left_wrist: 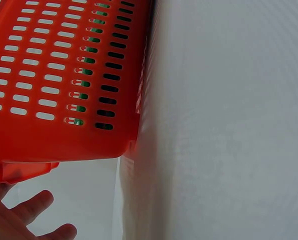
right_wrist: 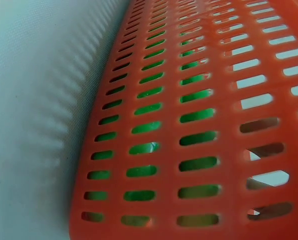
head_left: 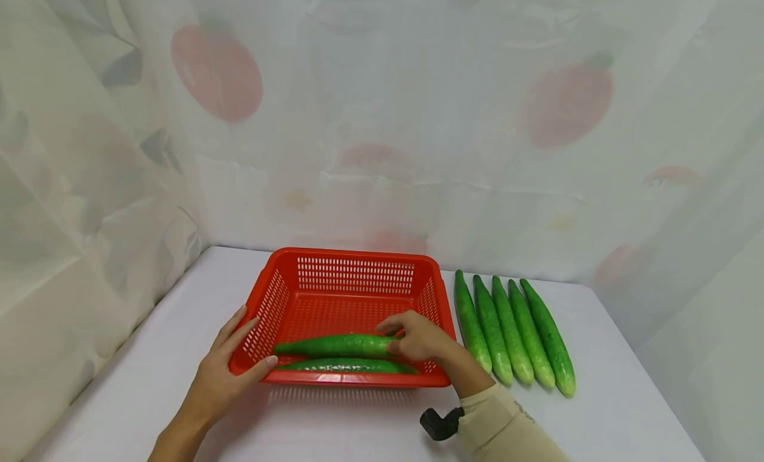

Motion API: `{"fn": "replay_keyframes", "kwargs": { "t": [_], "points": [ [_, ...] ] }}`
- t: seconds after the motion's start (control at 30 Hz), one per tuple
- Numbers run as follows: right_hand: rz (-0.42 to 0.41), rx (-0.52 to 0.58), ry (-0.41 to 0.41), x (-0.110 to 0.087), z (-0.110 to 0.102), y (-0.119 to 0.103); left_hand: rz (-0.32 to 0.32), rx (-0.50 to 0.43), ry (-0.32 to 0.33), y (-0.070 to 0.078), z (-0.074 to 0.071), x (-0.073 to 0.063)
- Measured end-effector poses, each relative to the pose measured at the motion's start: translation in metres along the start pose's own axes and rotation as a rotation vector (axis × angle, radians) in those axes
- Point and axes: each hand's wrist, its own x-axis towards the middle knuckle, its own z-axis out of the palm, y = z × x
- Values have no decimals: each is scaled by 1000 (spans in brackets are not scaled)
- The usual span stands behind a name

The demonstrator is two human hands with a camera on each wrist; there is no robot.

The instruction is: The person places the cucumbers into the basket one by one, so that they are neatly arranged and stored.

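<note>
A red plastic basket [head_left: 352,378] with slotted walls stands on the table. Inside, two long green cucumbers lie crosswise by the near wall: one cucumber [head_left: 340,365] close against it, another cucumber [head_left: 334,346] just behind. My right hand [head_left: 418,336] reaches over the right rim and grips the rear cucumber at its right end, thumb on the near side. At the basket's near left corner is my left hand [head_left: 221,379], thumb by the near rim, fingers extended along the left side. Green shows through the basket wall [right_wrist: 226,150] in the right wrist view.
Right of the basket, several cucumbers [head_left: 522,339] lie side by side on the white table [head_left: 621,382]. A patterned curtain [head_left: 418,130] hangs behind and to the left. A black device [head_left: 440,424] sits at the right wrist.
</note>
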Motion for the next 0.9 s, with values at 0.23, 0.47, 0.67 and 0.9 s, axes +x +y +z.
{"fn": "replay_keyframes", "kwargs": {
  "t": [0.23, 0.47, 0.67, 0.9],
  "points": [
    [1, 23, 9, 2, 2, 3, -7, 1, 4, 0, -1, 0],
    [-53, 39, 112, 0, 2, 4, -13, -17, -3, -1, 0, 0],
    [-158, 190, 246, -7, -1, 6, 0, -18, 7, -1, 0, 0],
    [-169, 322, 320, -25, -10, 1, 7, -16, 14, 1, 1, -1]
  ]
}}
